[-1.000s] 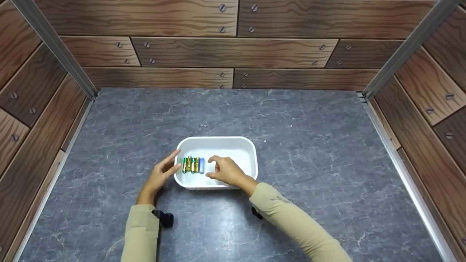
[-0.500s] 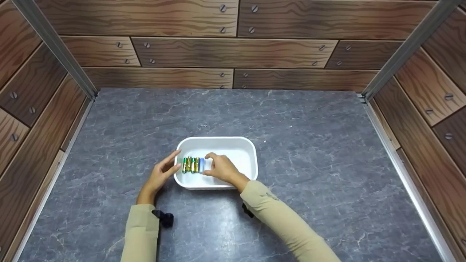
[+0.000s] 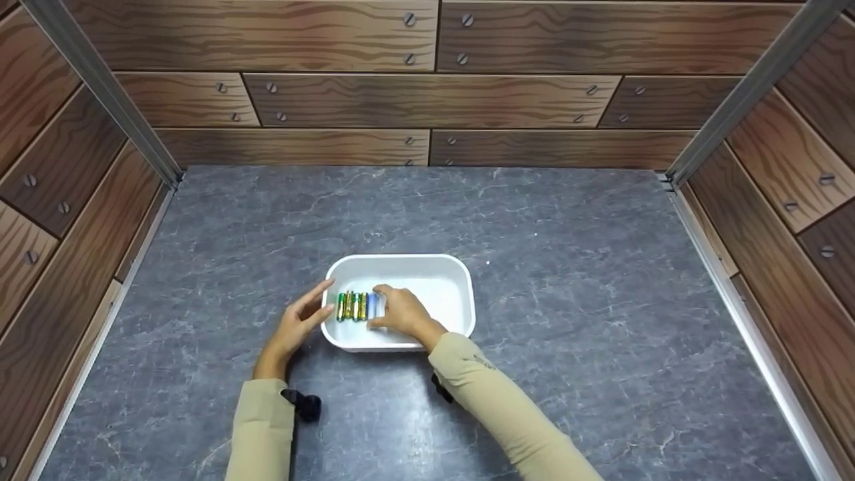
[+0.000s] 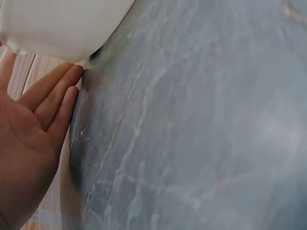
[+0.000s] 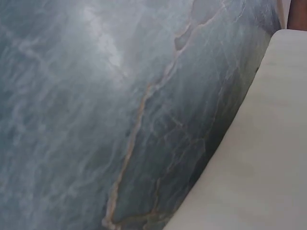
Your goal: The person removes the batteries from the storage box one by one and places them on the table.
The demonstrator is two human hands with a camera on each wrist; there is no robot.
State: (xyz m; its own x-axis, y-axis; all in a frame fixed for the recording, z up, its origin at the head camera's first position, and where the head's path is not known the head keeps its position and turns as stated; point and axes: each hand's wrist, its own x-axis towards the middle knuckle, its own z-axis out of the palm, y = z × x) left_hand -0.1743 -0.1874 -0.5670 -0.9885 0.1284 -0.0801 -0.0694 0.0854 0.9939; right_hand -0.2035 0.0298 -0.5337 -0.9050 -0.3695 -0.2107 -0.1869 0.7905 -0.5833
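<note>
A white rectangular tub (image 3: 434,268) sits on the dark marbled surface. Inside, near its left end, several green-and-gold batteries (image 3: 352,306) lie side by side, with a blue battery (image 3: 372,306) at the right of the row. My right hand (image 3: 405,312) reaches in over the tub's near wall. Its thumb and index finger are spread, with their tips close to the two ends of the blue battery. At the tub's left side is my left hand (image 3: 294,325), thumb and index tip at the rim. Seen from the left wrist, its other fingers (image 4: 56,103) extend straight beneath the tub wall.
Wood-patterned panels (image 3: 427,100) enclose the back and both sides, with grey metal rails (image 3: 100,87) at the corners. A black wrist camera (image 3: 307,405) sticks out beside the left sleeve. The tub's outer wall (image 5: 254,143) fills the right wrist view's lower right.
My right hand has moved left across the tub to the blue battery, and its thumb and index tips stand slightly farther apart. The left hand stays at the rim; the batteries keep their row.
</note>
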